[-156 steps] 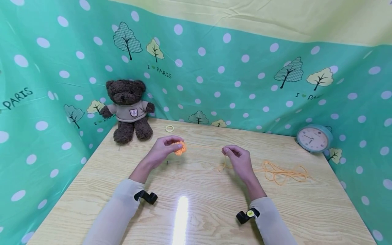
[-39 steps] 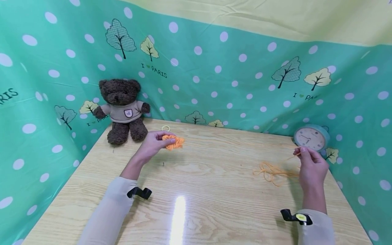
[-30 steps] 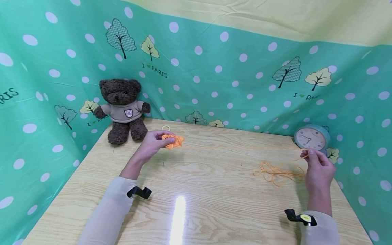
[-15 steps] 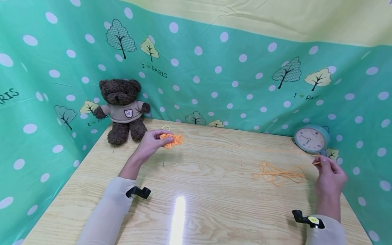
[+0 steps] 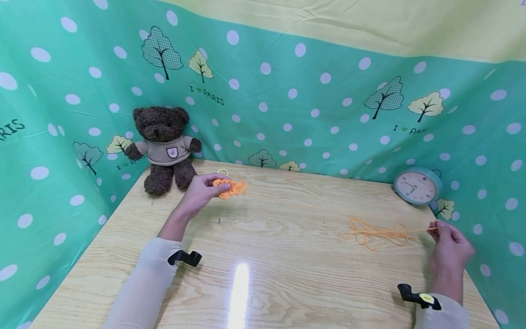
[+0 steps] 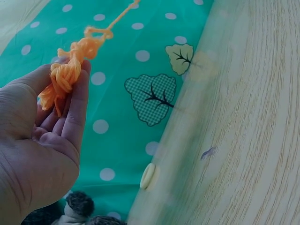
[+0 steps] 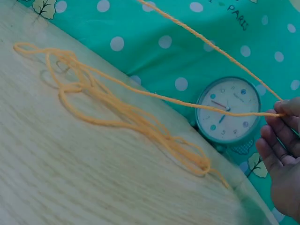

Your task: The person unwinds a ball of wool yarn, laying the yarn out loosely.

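My left hand (image 5: 197,194) pinches a small looped bundle of orange yarn (image 5: 230,188) above the table, thumb on one side and fingers on the other. In the left wrist view a single strand (image 6: 123,15) leaves the bundle's tip, going up and away. Far to the right, my right hand (image 5: 451,244) pinches the yarn between thumb and fingertips. In the right wrist view two lengths of yarn (image 7: 206,44) meet at that pinch, one rising to the upper left, the other running to a loose yarn pile (image 7: 117,112) on the table.
A brown teddy bear (image 5: 164,151) sits at the back left. Near it lies a pale yellow ring (image 5: 223,172). A teal alarm clock (image 5: 417,186) stands at the back right, close behind the yarn pile. A green patterned curtain (image 5: 287,114) borders the wooden table (image 5: 296,274).
My right hand has travelled right from mid-table, then down in the head view, with the yarn in its pinch. The left hand has shifted slightly left; more of the yarn bundle shows.
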Action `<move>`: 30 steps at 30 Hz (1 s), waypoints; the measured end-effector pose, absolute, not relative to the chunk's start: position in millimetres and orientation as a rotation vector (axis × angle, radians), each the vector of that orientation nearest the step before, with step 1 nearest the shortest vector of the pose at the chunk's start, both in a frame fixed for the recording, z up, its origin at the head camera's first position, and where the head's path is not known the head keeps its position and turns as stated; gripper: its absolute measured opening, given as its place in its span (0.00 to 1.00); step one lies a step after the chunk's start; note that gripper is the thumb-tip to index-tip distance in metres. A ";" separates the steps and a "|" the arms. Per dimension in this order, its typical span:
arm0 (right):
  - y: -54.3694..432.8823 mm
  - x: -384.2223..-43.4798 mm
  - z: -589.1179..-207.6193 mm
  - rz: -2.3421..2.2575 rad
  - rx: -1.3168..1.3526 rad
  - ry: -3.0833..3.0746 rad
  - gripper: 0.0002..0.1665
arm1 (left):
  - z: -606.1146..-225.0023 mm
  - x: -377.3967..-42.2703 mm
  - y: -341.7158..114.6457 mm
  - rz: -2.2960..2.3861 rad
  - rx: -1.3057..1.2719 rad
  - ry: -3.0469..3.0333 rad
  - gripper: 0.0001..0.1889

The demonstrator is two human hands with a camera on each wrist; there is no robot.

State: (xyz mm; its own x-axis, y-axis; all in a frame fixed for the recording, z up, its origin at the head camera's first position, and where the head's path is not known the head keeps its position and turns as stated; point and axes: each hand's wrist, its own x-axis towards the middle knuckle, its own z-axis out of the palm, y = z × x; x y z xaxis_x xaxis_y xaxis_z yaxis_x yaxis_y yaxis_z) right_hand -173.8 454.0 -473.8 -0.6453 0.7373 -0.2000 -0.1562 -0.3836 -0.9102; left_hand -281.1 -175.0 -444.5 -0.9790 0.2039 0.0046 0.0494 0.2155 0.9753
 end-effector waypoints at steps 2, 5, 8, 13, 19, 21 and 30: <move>455.4 -172.6 -476.2 2.057 -0.862 -1.301 0.13 | -444.9 -281.3 -175.1 1.896 0.259 2.339 0.22; 459.4 -171.0 -483.2 2.039 -0.929 -1.395 0.16 | -444.9 -281.2 -174.8 1.903 0.268 2.338 0.21; 463.1 -171.5 -490.9 1.993 -0.991 -1.530 0.21 | -444.8 -281.1 -174.3 1.886 0.257 2.343 0.21; 462.9 -175.2 -496.7 1.924 -1.061 -1.696 0.29 | -444.9 -281.1 -173.3 1.865 0.241 2.345 0.22; 454.6 -180.1 -488.6 1.901 -1.070 -1.719 0.27 | -443.3 -280.0 -171.2 1.892 0.280 2.319 0.20; 447.4 -182.3 -481.4 1.920 -1.011 -1.710 0.27 | -442.8 -279.4 -170.5 1.898 0.291 2.319 0.20; 370.8 -203.6 -443.9 2.053 -0.468 -1.738 0.22 | -441.9 -277.6 -169.5 1.889 0.289 2.301 0.20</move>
